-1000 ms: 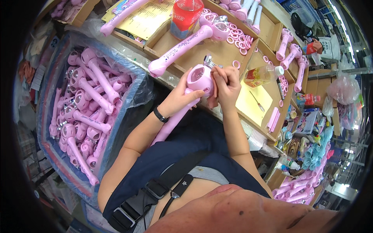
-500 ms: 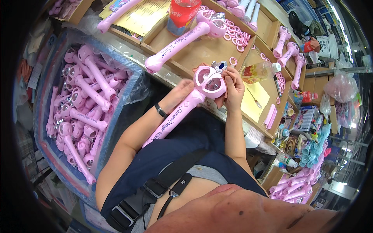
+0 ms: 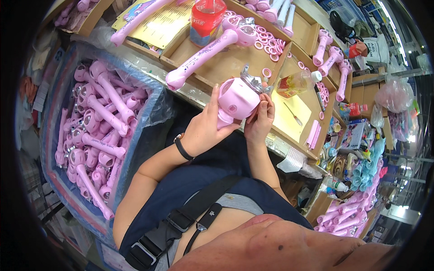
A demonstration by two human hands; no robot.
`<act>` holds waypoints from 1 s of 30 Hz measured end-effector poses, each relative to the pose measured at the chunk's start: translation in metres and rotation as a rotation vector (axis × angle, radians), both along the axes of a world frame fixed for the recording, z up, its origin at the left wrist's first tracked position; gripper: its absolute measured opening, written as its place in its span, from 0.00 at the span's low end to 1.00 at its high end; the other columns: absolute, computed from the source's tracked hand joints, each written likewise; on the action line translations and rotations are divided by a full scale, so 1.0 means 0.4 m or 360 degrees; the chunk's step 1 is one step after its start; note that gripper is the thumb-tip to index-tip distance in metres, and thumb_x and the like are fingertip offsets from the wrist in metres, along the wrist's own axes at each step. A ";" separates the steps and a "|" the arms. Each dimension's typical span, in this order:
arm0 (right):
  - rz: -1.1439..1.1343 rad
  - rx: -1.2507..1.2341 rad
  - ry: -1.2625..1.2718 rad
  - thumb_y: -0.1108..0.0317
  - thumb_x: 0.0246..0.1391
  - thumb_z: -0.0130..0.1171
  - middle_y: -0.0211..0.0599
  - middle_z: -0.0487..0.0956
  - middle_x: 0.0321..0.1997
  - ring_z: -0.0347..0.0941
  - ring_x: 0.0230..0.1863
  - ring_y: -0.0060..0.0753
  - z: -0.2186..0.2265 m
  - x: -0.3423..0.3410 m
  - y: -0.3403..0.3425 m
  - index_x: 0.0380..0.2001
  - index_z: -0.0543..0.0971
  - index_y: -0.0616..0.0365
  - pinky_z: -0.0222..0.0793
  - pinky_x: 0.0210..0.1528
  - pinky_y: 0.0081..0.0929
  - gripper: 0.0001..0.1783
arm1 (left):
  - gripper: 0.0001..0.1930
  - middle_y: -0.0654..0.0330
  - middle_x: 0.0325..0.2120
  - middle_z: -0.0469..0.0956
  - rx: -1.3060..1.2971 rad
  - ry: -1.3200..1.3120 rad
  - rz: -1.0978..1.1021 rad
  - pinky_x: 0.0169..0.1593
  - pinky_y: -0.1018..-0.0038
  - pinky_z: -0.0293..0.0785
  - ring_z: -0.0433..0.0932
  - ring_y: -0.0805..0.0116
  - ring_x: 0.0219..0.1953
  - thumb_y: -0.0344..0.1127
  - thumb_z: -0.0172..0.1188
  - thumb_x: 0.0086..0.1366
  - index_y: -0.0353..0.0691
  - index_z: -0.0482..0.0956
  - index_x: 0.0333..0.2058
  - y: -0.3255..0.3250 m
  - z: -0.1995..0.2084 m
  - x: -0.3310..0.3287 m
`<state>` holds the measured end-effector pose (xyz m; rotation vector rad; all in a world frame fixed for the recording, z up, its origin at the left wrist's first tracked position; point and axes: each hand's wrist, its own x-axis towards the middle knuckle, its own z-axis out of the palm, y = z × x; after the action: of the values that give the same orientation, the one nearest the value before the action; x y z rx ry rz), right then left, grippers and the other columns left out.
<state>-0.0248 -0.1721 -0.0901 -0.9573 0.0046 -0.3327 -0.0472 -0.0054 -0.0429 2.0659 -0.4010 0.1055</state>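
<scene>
A pink toy wand (image 3: 238, 99) with a round, windowed head and a silver crown is held before my chest, above the table's front edge. My left hand (image 3: 202, 128) is closed around the base of the head, its thumb below and fingers along the side. My right hand (image 3: 261, 121) pinches at the crown's edge with bent fingers. The wand's handle is mostly hidden behind my left hand and forearm. Another pink wand (image 3: 203, 58) lies just beyond, across the wooden tray's (image 3: 185, 52) front rim.
At left stands a blue plastic-lined bin (image 3: 153, 101) heaped with pink wands. On the table are pink rings (image 3: 271, 43), a red container (image 3: 205, 22), a yellow-liquid bottle (image 3: 296, 84), a fine brush (image 3: 294, 114) on yellow paper (image 3: 289, 128), and several wands (image 3: 332, 61) at right.
The wand's head has turned, so its side and crown now show instead of its windows. My left hand has shifted its hold, and my right hand moved slightly down and left. An orange-brown cloth no longer shows.
</scene>
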 end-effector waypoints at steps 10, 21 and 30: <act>-0.0053 -0.0104 -0.0067 0.68 0.60 0.54 0.44 0.59 0.67 0.59 0.64 0.35 0.050 0.009 0.024 0.41 0.78 0.60 0.56 0.63 0.30 0.10 | 0.53 0.45 0.40 0.70 0.0219 -0.0386 0.0187 0.32 0.64 0.76 0.77 0.49 0.34 0.38 0.69 0.49 0.33 0.41 0.65 0.000 -0.004 -0.005; -0.0655 -0.2020 -0.0177 0.66 0.52 0.59 0.53 0.65 0.58 0.61 0.58 0.54 0.126 0.196 -0.024 0.59 0.63 0.63 0.56 0.59 0.41 0.32 | 0.47 0.44 0.51 0.68 -0.0387 -0.0114 0.0216 0.49 0.69 0.71 0.74 0.57 0.49 0.32 0.66 0.53 0.34 0.44 0.64 0.061 -0.017 0.071; 0.0977 -0.1210 0.0119 0.61 0.45 0.68 0.44 0.71 0.53 0.66 0.55 0.33 -0.055 -0.144 0.095 0.61 0.60 0.61 0.61 0.57 0.29 0.42 | 0.35 0.56 0.49 0.71 -0.2008 0.0197 -0.0369 0.51 0.67 0.72 0.74 0.65 0.47 0.55 0.58 0.61 0.35 0.61 0.56 0.068 0.005 0.152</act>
<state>-0.0823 -0.1343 -0.1120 -1.6578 -0.3633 0.3013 0.0136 0.0217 -0.0411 0.7734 -0.3506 0.0607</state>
